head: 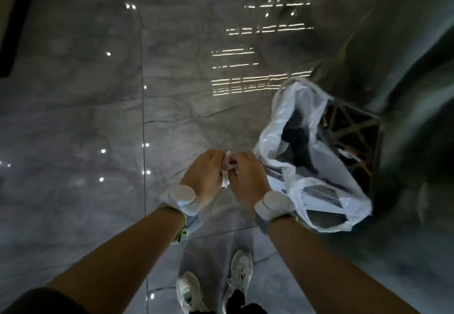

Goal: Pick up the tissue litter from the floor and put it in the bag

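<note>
Floor (98, 117): glossy grey stone tile, slick and hard, no loose litter showing on it from here.

Bag (317, 156): thin white plastic, right of the hands, mouth gaping upward, slumped against a dark lattice bin (353, 132) at far right. Limp, no stiffness; the rim will likely fold shut if bumped, so drop in from above rather than push through the side.

Left hand (204, 176) and right hand (248, 176): knuckles up, side by side at centre, each grip pinched on the same scrap.

Tissue (227, 166): small white crumpled piece held between both hands, off the floor, just left of the bag mouth. Near weightless, soft, tears easily, drifts if released high. Looks like one piece, though blur makes that uncertain. Best hold is a bunched pinch on the thick middle, not a trailing corner.
</note>
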{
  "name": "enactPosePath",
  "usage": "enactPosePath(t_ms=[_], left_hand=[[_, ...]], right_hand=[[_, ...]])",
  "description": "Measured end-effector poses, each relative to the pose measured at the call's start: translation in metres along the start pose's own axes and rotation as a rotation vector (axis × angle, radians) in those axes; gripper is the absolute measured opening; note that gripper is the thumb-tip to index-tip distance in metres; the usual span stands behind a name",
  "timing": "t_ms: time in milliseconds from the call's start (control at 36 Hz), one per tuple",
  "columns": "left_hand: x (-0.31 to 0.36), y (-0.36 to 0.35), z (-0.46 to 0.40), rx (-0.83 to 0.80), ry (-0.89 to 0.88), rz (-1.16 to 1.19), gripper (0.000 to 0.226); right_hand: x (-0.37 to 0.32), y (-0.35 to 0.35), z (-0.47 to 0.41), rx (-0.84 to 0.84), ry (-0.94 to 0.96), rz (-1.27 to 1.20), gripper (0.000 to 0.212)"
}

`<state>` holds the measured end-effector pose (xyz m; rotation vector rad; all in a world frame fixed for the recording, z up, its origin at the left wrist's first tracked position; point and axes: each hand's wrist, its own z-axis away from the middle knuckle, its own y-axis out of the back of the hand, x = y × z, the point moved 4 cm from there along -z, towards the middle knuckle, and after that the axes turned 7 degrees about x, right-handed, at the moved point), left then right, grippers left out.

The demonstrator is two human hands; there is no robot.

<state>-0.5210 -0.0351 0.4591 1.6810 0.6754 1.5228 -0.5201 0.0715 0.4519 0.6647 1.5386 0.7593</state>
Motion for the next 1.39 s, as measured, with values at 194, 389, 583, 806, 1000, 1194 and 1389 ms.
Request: enactPosePath(t_ms=[194,389,583,806,1000,1194,1389], left_hand=[[0.073,0.001,-0.05,-0.068,-0.09,-0.008,0.012],[0.112,-0.03,-0.073,-0.058,-0.184,-0.044,0.016],[0.121,-0.085,-0.081,-0.236,-0.217,-0.094,0.014],[0.116,-0.083,-0.081,-0.306,-0.165,-0.096,0.018],[0.139,-0.04,-0.081,-0.286,-0.119,-0.087,0.027],[0.175,0.028,-0.078,-0.222,-0.173,-0.076,0.022],[0.211,0.09,-0.075,-0.173,-0.173,-0.063,0.035]], right_hand=[[0.03,0.076,-0.014,0.182,-0.129,-0.029,0.01],[0.085,0.092,-0.015,0.144,-0.34,0.066,0.015],[0.121,0.087,0.004,-0.025,-0.476,0.024,0.028],[0.12,0.088,0.003,-0.128,-0.455,0.116,0.028],[0.095,0.118,-0.012,-0.038,-0.487,0.049,0.028],[0.059,0.172,-0.026,0.071,-0.42,0.056,0.021],[0.01,0.234,-0.039,0.118,-0.336,0.031,0.025]])
